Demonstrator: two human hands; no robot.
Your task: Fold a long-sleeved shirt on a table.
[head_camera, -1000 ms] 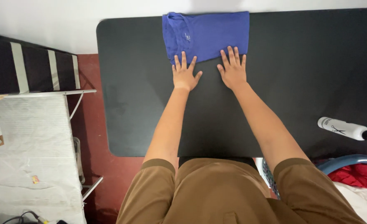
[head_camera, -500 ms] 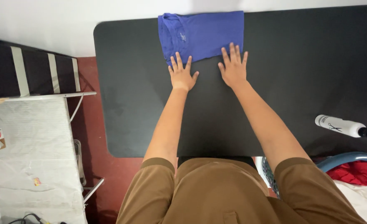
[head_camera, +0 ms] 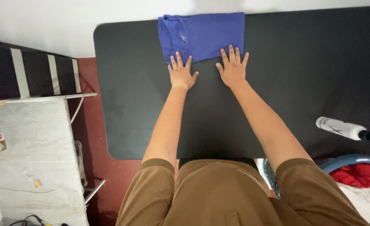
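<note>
A folded blue shirt (head_camera: 203, 35) lies at the far edge of a black table (head_camera: 310, 79). My left hand (head_camera: 181, 72) rests flat on the table, fingers spread, with the fingertips on the shirt's near left edge. My right hand (head_camera: 233, 67) lies flat too, fingers apart, its fingertips on the shirt's near right edge. Neither hand grips anything.
A white spray bottle (head_camera: 344, 128) lies on its side at the table's right edge. A blue basket (head_camera: 352, 161) with red and white clothes stands below it. To the left are a white ironing board (head_camera: 34, 150) and a black-and-white striped surface (head_camera: 30, 75) over a red floor.
The shirt and both hands sit slightly farther left and higher in view than a second ago; the hands stay flat on the shirt's near edge.
</note>
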